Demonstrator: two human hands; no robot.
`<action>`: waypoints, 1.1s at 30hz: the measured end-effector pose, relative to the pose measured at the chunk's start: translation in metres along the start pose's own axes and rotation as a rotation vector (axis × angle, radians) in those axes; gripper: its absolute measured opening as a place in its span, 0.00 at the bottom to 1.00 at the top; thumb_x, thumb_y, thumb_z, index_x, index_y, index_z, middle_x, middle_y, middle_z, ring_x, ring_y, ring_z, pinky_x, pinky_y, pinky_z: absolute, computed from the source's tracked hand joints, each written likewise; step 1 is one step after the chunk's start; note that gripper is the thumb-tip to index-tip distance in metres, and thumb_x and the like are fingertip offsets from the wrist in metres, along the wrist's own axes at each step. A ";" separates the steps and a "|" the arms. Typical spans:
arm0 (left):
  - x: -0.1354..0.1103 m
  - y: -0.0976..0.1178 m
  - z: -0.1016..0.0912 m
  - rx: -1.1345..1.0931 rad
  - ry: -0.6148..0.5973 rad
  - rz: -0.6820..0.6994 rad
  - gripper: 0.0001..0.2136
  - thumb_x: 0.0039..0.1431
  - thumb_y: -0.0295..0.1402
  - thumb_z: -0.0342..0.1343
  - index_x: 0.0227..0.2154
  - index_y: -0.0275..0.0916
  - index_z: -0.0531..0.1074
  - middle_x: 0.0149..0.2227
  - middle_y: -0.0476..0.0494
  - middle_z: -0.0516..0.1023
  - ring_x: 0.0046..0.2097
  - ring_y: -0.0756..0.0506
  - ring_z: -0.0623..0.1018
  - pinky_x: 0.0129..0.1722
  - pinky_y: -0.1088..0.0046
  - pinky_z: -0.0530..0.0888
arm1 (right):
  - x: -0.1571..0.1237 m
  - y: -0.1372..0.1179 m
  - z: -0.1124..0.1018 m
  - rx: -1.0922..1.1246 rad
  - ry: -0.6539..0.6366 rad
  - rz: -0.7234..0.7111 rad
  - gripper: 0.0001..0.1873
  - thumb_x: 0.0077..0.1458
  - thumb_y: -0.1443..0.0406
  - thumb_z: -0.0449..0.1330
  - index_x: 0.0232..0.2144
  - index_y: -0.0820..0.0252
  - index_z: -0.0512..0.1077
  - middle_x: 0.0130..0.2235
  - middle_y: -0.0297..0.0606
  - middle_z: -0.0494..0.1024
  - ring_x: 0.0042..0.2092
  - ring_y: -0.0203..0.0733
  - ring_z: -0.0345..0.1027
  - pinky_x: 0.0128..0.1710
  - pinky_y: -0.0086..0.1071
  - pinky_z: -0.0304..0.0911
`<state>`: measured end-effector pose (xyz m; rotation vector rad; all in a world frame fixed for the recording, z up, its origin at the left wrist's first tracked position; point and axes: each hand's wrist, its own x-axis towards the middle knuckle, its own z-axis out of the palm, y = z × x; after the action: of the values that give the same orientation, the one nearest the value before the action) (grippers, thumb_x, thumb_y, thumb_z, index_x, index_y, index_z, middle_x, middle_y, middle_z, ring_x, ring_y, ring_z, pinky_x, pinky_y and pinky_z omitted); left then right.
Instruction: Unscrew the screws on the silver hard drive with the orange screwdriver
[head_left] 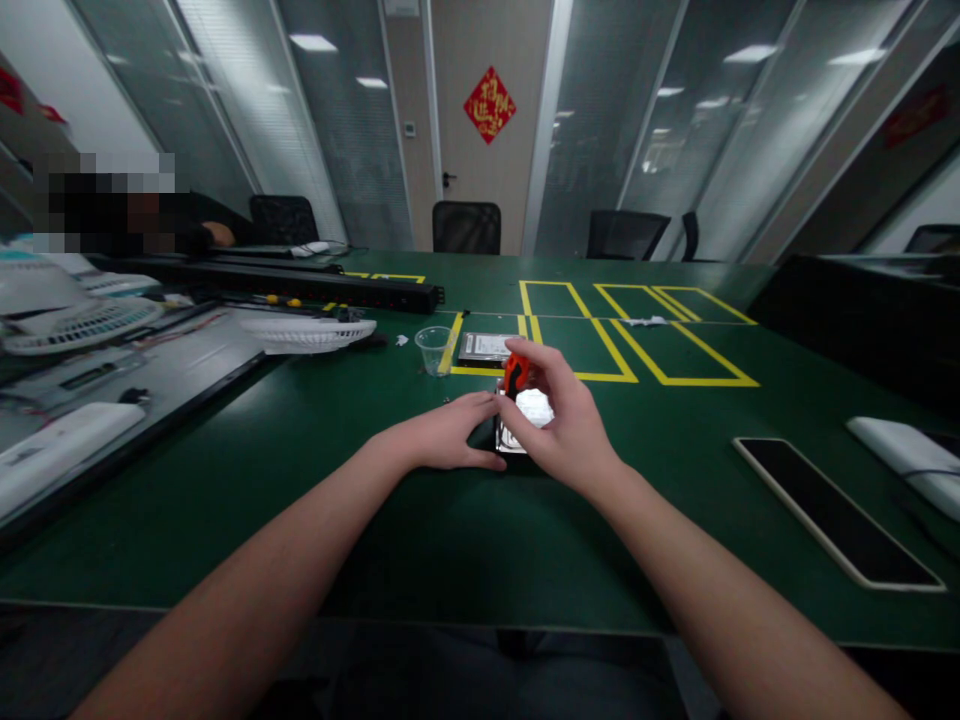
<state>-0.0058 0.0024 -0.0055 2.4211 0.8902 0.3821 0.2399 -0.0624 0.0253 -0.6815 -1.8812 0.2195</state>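
A hard drive [534, 405] with a bright, reflective top lies on the green table in front of me. My left hand [450, 432] steadies its left side, with the thumb at the near corner and the fingers along the far edge. Closed round an orange and black screwdriver [515, 372], my right hand [570, 425] holds it upright over the drive's far left part. The screwdriver's tip is hidden behind my fingers. Just beyond, a second hard drive [486, 347] rests inside a yellow tape outline, beside a clear plastic cup [433, 352].
Yellow tape rectangles [709, 382] mark the green table [600, 530]. At right lie a phone [832, 510] and a white device [907, 465]. White fan parts [307, 332] and a long black bar [375, 293] fill the left. Another person's hand [220, 234] is at far left.
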 end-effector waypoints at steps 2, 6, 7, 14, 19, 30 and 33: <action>0.000 0.001 0.000 -0.008 0.004 -0.006 0.45 0.68 0.56 0.84 0.81 0.45 0.78 0.87 0.28 0.78 0.89 0.19 0.74 0.91 0.37 0.71 | 0.002 -0.001 -0.002 -0.030 0.002 -0.013 0.30 0.80 0.64 0.70 0.78 0.43 0.76 0.64 0.45 0.89 0.55 0.57 0.86 0.59 0.55 0.89; -0.001 0.001 0.000 -0.009 0.010 0.003 0.45 0.68 0.55 0.85 0.81 0.45 0.78 0.87 0.28 0.78 0.89 0.19 0.74 0.91 0.36 0.71 | 0.003 -0.001 -0.003 -0.018 0.012 -0.018 0.28 0.81 0.65 0.70 0.77 0.44 0.77 0.62 0.45 0.88 0.54 0.56 0.85 0.58 0.55 0.88; -0.001 0.000 0.001 -0.006 0.011 0.011 0.45 0.69 0.55 0.85 0.82 0.45 0.78 0.87 0.29 0.78 0.89 0.19 0.74 0.91 0.36 0.71 | 0.002 -0.001 -0.002 0.001 0.012 -0.024 0.28 0.81 0.65 0.69 0.77 0.43 0.77 0.64 0.45 0.88 0.55 0.56 0.86 0.59 0.56 0.88; 0.000 -0.001 0.001 -0.003 -0.007 -0.009 0.49 0.68 0.54 0.85 0.86 0.45 0.74 0.89 0.28 0.74 0.92 0.19 0.70 0.94 0.36 0.66 | -0.003 0.003 0.004 0.067 -0.014 0.016 0.37 0.79 0.69 0.65 0.84 0.42 0.71 0.68 0.47 0.86 0.60 0.57 0.90 0.65 0.58 0.90; 0.000 0.000 0.001 -0.008 -0.005 -0.008 0.46 0.69 0.53 0.85 0.83 0.45 0.77 0.88 0.28 0.77 0.90 0.20 0.74 0.92 0.37 0.69 | 0.000 0.001 0.000 0.001 0.011 -0.011 0.32 0.80 0.65 0.69 0.80 0.42 0.74 0.66 0.46 0.88 0.57 0.57 0.88 0.62 0.57 0.89; -0.001 -0.003 0.002 0.006 -0.004 -0.008 0.49 0.69 0.56 0.84 0.85 0.44 0.74 0.88 0.26 0.75 0.90 0.18 0.72 0.92 0.34 0.68 | -0.001 0.001 0.003 0.044 -0.002 -0.023 0.34 0.81 0.69 0.63 0.81 0.42 0.74 0.66 0.46 0.87 0.59 0.56 0.89 0.62 0.56 0.90; -0.001 -0.002 0.001 0.009 -0.001 0.009 0.48 0.69 0.55 0.84 0.85 0.46 0.75 0.88 0.28 0.77 0.91 0.19 0.72 0.92 0.36 0.69 | -0.001 0.000 0.002 0.038 -0.001 -0.013 0.35 0.80 0.69 0.63 0.82 0.43 0.73 0.66 0.46 0.87 0.58 0.55 0.90 0.63 0.56 0.90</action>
<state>-0.0072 0.0030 -0.0077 2.4347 0.8827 0.3815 0.2382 -0.0629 0.0236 -0.6431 -1.8769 0.2470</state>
